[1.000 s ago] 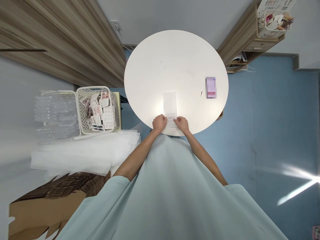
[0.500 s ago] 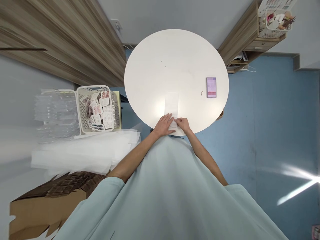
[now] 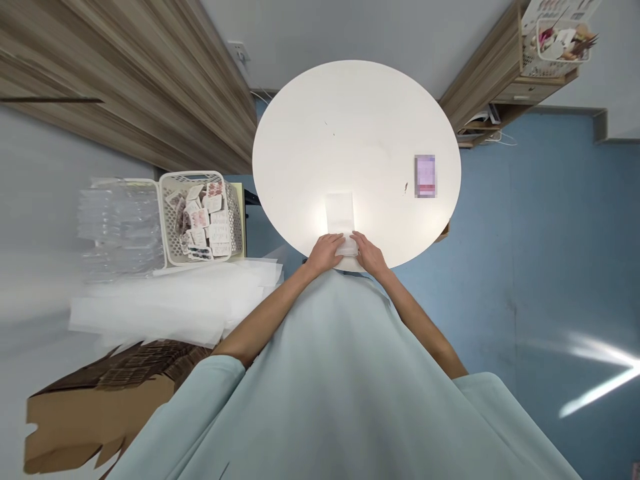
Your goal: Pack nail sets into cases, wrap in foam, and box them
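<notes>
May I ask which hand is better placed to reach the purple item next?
Probably the right hand: it lies nearer the purple item than the left hand, which overlaps the white sheet.

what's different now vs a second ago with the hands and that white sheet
The left hand went from a pinch to lying flatter, fingers over the near left part of the translucent white sheet. The right hand opened from its pinch, fingers now laid along the right edge. The sheet's far end sits slightly nearer the person. The pixelated purple rectangle stayed put.
</notes>
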A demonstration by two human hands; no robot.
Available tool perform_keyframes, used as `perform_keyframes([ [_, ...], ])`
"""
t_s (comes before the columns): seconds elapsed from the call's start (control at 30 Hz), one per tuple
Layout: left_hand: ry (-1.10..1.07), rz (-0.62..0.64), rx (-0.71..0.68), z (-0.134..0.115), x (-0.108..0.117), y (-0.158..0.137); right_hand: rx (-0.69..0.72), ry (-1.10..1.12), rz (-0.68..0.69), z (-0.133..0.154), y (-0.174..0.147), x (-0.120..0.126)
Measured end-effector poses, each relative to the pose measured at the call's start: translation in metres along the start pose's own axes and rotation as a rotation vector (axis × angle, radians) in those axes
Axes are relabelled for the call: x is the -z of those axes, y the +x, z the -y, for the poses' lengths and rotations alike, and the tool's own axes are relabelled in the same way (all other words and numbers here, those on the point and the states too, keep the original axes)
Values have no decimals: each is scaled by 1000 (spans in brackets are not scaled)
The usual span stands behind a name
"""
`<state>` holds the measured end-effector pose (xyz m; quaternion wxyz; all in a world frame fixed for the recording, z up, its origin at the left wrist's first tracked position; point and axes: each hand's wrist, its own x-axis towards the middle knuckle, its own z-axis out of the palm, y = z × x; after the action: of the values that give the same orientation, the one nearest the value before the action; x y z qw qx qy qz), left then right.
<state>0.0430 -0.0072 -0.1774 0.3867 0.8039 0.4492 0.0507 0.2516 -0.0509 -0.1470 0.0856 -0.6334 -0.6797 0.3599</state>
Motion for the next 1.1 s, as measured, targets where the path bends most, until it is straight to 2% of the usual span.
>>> perform_keyframes([
  [0.1, -90, -5, 52, -2, 7, 5, -18, 55, 12, -4, 5, -1],
  [0.3, -453, -91, 387, 1, 24, 11, -134, 222, -26, -12, 28, 2],
  [0.4, -548, -160, 463, 4, 28, 16, -165, 219, -67, -10, 43, 4],
  [0.57, -465, -273, 593, 8, 22, 33, -255, 160, -113, -10, 64, -1],
  [0.73, -335, -299, 663, 5, 16, 49, -390, 171, -92, -8, 76, -1],
  [0.83, -222, -352, 624, 3, 17, 52, -369, 116, -101, -4, 77, 3],
  [0.93, -41, -377, 394, 2, 22, 55, -169, -26, -136, 3, 78, 6],
  [1.03, 50, -231, 134, 6, 31, 61, 52, -113, -79, 6, 81, 7],
  [1.1, 56, -115, 64, 11, 35, 66, 107, -134, -11, 4, 84, 7],
])
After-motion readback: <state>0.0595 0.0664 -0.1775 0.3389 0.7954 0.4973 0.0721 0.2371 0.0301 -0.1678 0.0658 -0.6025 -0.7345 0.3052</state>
